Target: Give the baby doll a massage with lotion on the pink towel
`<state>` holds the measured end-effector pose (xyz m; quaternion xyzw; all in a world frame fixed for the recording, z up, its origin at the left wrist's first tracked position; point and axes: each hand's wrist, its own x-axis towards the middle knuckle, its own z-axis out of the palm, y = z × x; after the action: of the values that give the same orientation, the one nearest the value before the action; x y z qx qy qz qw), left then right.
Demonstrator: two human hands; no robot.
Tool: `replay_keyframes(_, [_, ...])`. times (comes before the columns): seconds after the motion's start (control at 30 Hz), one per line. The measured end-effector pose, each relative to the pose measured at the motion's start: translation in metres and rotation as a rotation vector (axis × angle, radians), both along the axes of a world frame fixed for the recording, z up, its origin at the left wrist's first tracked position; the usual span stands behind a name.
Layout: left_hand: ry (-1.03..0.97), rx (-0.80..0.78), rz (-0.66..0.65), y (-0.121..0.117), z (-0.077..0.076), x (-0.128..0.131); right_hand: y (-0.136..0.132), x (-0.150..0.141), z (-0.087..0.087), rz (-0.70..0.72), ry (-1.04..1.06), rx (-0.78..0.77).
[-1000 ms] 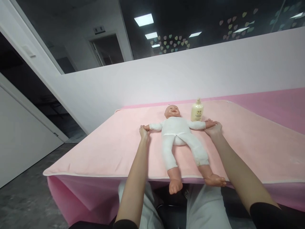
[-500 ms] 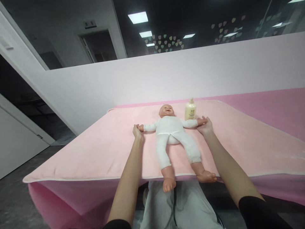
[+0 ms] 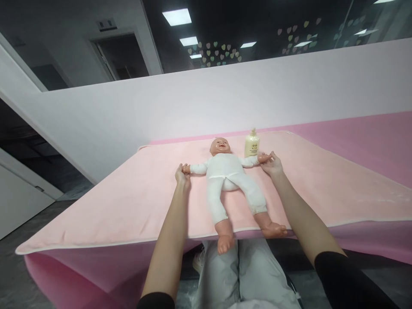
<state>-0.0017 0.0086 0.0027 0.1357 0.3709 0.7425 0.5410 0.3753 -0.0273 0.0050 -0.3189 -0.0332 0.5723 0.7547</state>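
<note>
A baby doll [image 3: 230,180] in a white suit lies on its back on a pale pink towel [image 3: 135,201], arms spread wide, feet hanging over the near edge. My left hand [image 3: 182,175] is closed around the doll's hand on the left side. My right hand [image 3: 272,164] grips the doll's other hand, close beside a cream lotion bottle [image 3: 251,144] that stands upright near the doll's head.
The towel covers a table draped in darker pink cloth [image 3: 370,141]. A white partition wall [image 3: 225,103] rises right behind the table. My knees in grey trousers [image 3: 244,274] are under the near edge. Grey floor [image 3: 19,257] lies to the left.
The view has shifted, so doll and bottle sit slightly further left and higher in frame. Both hands keep hold of the doll's hands, whose arms stay spread.
</note>
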Motion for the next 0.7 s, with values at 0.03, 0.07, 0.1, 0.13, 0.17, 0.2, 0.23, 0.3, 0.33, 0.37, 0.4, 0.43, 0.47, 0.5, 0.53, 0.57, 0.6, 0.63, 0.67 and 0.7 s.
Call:
replay_keyframes(0.03, [0.004, 0.003, -0.002, 0.0001, -0.0002, -0.0005, 0.0001, 0.0003, -0.0003, 0.001, -0.006, 0.003])
replay_keyframes(0.07, [0.008, 0.007, -0.003, 0.0, -0.0004, -0.0009, 0.0001, 0.0003, -0.0004, -0.001, -0.014, 0.013])
replay_keyframes(0.1, [0.012, 0.01, -0.007, -0.0001, -0.0007, -0.0014, 0.0001, 0.0002, -0.0003, -0.003, -0.025, 0.025])
replay_keyframes(0.13, [0.017, 0.013, -0.011, -0.0001, -0.001, -0.0018, 0.0001, -0.0002, 0.0001, -0.007, -0.036, 0.039])
replay_keyframes(0.17, [0.022, 0.016, -0.016, -0.0002, -0.0013, -0.002, 0.0, -0.0006, 0.0006, -0.012, -0.047, 0.05])
replay_keyframes(0.2, [0.026, 0.022, -0.021, -0.0003, -0.0017, -0.0022, 0.0, -0.0009, 0.0012, -0.016, -0.055, 0.058])
replay_keyframes(0.23, [0.029, 0.029, -0.026, -0.0003, -0.0021, -0.0022, 0.0, -0.0011, 0.0017, -0.02, -0.062, 0.063])
replay_keyframes(0.3, [0.027, 0.043, -0.032, -0.0006, -0.0026, -0.0019, 0.0002, -0.0007, 0.0021, -0.024, -0.069, 0.067])
replay_keyframes(0.33, [0.025, 0.048, -0.032, -0.0008, -0.0028, -0.0017, 0.0004, -0.0001, 0.0018, -0.022, -0.071, 0.068])
replay_keyframes(0.37, [0.024, 0.05, -0.029, -0.0009, -0.0029, -0.0016, 0.0006, 0.0006, 0.0013, -0.017, -0.074, 0.069])
replay_keyframes(0.4, [0.024, 0.05, -0.027, -0.001, -0.003, -0.0014, 0.0008, 0.0014, 0.0007, -0.01, -0.075, 0.07])
replay_keyframes(0.43, [0.024, 0.049, -0.027, -0.0011, -0.0031, -0.0013, 0.0011, 0.0022, 0.0001, -0.006, -0.079, 0.069])
replay_keyframes(0.47, [0.024, 0.049, -0.027, -0.001, -0.0032, -0.0013, 0.0013, 0.0029, -0.0004, -0.003, -0.084, 0.067])
replay_keyframes(0.5, [0.023, 0.049, -0.028, -0.0008, -0.0033, -0.0013, 0.0016, 0.0035, -0.0008, -0.005, -0.092, 0.064])
replay_keyframes(0.53, [0.021, 0.051, -0.027, -0.0004, -0.0035, -0.0013, 0.0018, 0.004, -0.0008, -0.01, -0.099, 0.058])
replay_keyframes(0.57, [0.018, 0.054, -0.025, 0.0, -0.0037, -0.0013, 0.0018, 0.0042, -0.0007, -0.018, -0.106, 0.05])
replay_keyframes(0.6, [0.016, 0.058, -0.021, 0.0004, -0.0039, -0.0012, 0.0018, 0.0044, -0.0003, -0.026, -0.112, 0.04])
replay_keyframes(0.63, [0.014, 0.058, -0.013, 0.0008, -0.004, -0.0011, 0.0017, 0.0045, 0.0003, -0.03, -0.116, 0.029])
replay_keyframes(0.67, [0.013, 0.057, -0.006, 0.0011, -0.0039, -0.0009, 0.0014, 0.0045, 0.0008, -0.032, -0.116, 0.02])
replay_keyframes(0.7, [0.011, 0.056, -0.001, 0.0012, -0.0037, -0.0006, 0.0011, 0.0044, 0.0014, -0.031, -0.115, 0.014])
